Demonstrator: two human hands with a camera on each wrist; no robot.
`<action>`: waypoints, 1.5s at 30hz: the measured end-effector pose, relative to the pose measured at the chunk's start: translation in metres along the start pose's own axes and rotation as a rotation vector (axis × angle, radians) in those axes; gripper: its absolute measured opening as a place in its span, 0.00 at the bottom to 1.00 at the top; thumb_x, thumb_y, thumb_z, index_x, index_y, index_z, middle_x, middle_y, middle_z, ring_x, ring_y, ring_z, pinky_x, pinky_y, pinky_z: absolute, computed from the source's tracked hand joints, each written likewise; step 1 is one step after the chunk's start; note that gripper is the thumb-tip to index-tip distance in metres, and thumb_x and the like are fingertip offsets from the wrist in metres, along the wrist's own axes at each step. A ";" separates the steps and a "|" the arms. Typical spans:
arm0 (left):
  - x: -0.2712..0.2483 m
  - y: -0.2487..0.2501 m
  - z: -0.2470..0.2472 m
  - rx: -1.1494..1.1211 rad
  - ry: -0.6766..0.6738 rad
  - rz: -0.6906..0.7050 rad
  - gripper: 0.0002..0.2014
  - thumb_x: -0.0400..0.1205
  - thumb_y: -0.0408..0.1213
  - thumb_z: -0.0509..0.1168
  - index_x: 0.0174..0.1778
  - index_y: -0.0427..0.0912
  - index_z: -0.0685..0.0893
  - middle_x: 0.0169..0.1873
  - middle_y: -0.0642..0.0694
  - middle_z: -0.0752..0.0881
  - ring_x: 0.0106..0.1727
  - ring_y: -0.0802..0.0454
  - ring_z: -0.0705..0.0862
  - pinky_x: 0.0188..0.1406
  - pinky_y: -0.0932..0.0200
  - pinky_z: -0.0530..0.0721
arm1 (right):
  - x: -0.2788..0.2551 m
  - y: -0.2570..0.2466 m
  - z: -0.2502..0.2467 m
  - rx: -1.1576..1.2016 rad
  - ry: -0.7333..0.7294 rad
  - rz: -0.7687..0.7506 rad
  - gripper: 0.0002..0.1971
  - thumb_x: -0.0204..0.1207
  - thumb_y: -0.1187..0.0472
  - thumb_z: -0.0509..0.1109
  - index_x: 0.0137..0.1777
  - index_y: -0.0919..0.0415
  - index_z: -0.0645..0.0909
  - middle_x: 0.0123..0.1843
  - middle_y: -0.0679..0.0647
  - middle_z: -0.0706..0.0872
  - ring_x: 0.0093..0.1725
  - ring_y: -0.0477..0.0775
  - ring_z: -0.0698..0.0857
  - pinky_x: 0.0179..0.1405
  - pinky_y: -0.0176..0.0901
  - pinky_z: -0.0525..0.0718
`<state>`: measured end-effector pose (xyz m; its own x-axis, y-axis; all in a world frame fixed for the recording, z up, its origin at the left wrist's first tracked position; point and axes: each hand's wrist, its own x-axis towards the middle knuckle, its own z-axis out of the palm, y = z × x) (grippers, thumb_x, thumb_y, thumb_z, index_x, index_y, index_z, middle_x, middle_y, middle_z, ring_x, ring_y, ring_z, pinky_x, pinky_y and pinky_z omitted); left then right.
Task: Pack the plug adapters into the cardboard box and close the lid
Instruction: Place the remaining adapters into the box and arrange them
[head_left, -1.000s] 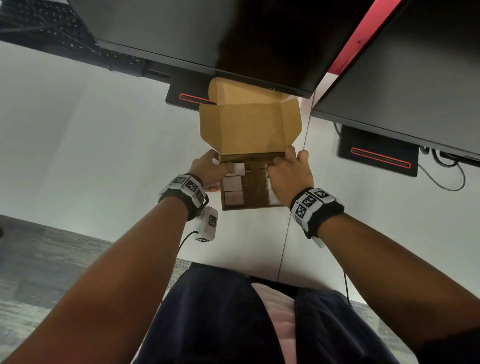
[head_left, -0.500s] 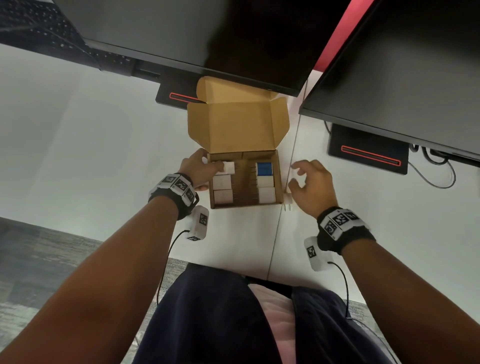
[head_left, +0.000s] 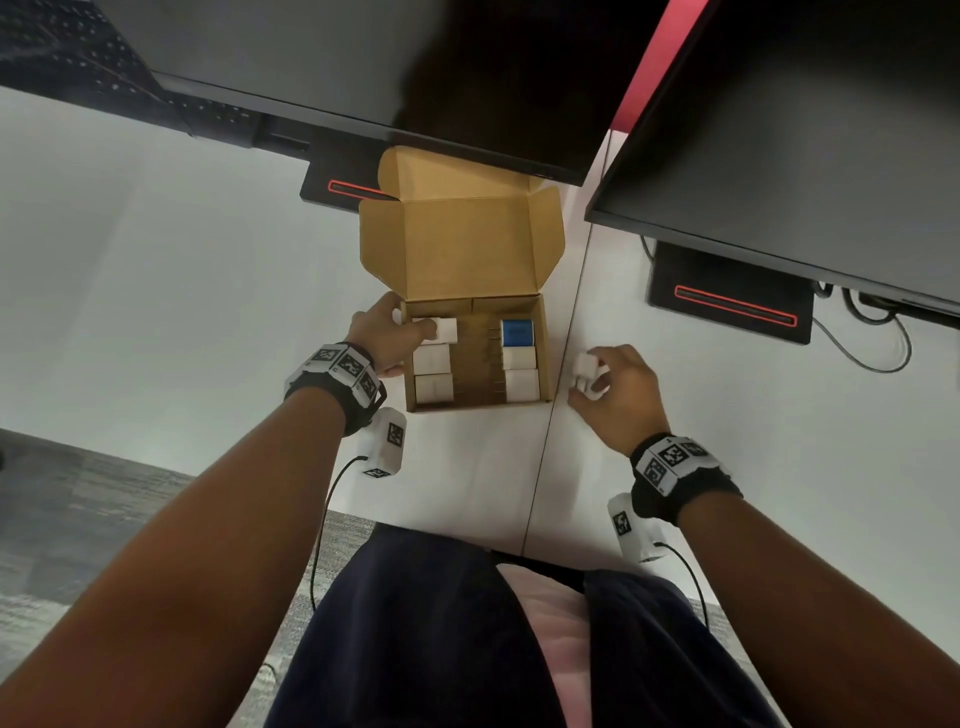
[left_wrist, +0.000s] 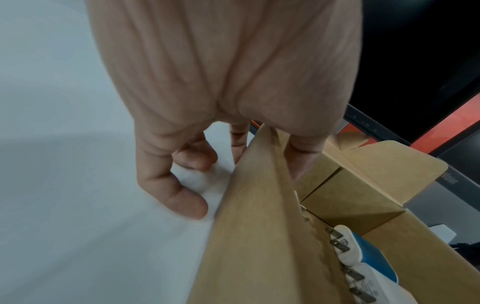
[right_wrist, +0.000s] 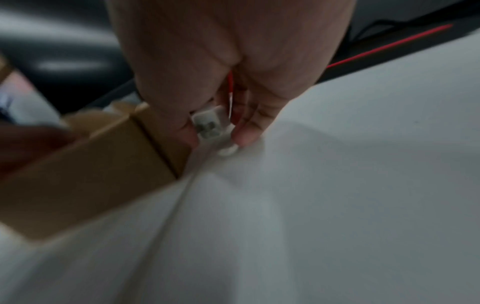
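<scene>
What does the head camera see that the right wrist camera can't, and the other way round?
Only the head view shows the whole open cardboard box with its raised lid, the blue adapter among five white ones inside, and the left hand at the box's left wall.

Only the right wrist view shows the dark marks on the white adapter's face, though blurred.

Both show the right hand pinching that white adapter beside the box, on the white table.

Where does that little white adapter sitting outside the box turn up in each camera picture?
Head: white adapter right of the cardboard box, gripped by the right hand.
Left wrist: not in it.
Right wrist: centre, between fingertips.
Shared landmark: the cardboard box.
</scene>
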<state>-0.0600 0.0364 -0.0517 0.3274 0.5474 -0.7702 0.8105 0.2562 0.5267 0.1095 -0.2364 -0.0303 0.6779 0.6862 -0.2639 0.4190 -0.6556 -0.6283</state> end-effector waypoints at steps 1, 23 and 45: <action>0.001 -0.001 0.000 -0.002 0.000 -0.001 0.30 0.59 0.56 0.73 0.62 0.67 0.83 0.71 0.39 0.83 0.60 0.41 0.92 0.44 0.48 0.97 | 0.004 -0.004 -0.004 0.008 0.037 0.015 0.25 0.69 0.64 0.80 0.68 0.61 0.83 0.58 0.52 0.81 0.42 0.48 0.87 0.44 0.22 0.78; 0.007 -0.004 -0.002 0.012 -0.047 0.027 0.32 0.67 0.59 0.73 0.70 0.64 0.80 0.72 0.37 0.77 0.62 0.34 0.91 0.38 0.53 0.94 | 0.030 -0.120 0.041 -0.408 -0.455 -0.359 0.21 0.77 0.66 0.74 0.70 0.56 0.80 0.66 0.58 0.76 0.61 0.59 0.80 0.64 0.49 0.83; 0.004 -0.004 -0.001 0.015 -0.041 0.041 0.26 0.74 0.55 0.74 0.69 0.62 0.80 0.73 0.38 0.72 0.63 0.34 0.90 0.42 0.51 0.95 | 0.033 -0.113 0.038 -0.587 -0.484 -0.386 0.10 0.77 0.56 0.74 0.56 0.56 0.88 0.54 0.53 0.84 0.64 0.61 0.76 0.68 0.57 0.75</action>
<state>-0.0629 0.0388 -0.0568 0.3797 0.5238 -0.7625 0.8034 0.2220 0.5525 0.0616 -0.1276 0.0048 0.1463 0.8668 -0.4767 0.9035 -0.3133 -0.2924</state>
